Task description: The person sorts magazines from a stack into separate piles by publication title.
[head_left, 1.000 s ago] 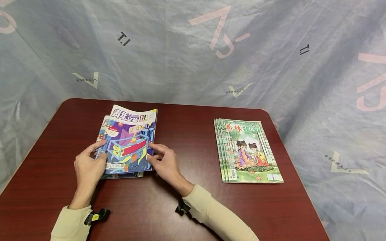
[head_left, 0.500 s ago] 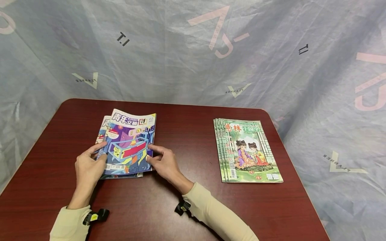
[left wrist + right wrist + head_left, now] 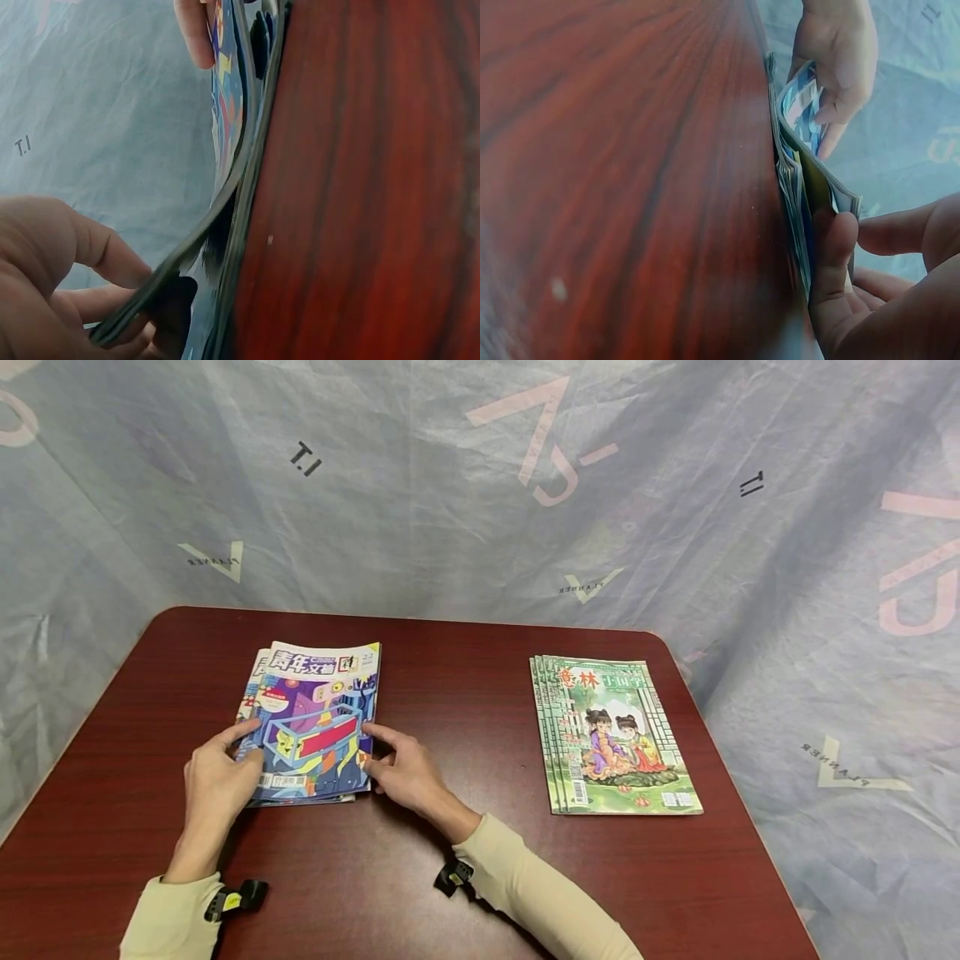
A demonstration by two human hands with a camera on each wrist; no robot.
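Note:
A purple-blue magazine with a white title band lies over other magazines, whose left edges stick out from under it in the head view. My left hand pinches its left edge; in the left wrist view that edge bows up from the pile, with fingers on both sides. Its right edge is pinched by my right hand. The right wrist view shows the thumb on one side of the raised pages and fingers on the other. The covers beneath are mostly hidden.
On the table's right side lies a slightly fanned stack of green magazines, two cartoon figures on the top cover. The dark red wooden table ends before a grey printed curtain. Black cameras are strapped to both wrists.
The purple-blue magazine has slid toward me and slightly left, its top edge now closer to that of the magazines below. Both hands keep their grip; the right has shifted slightly left.

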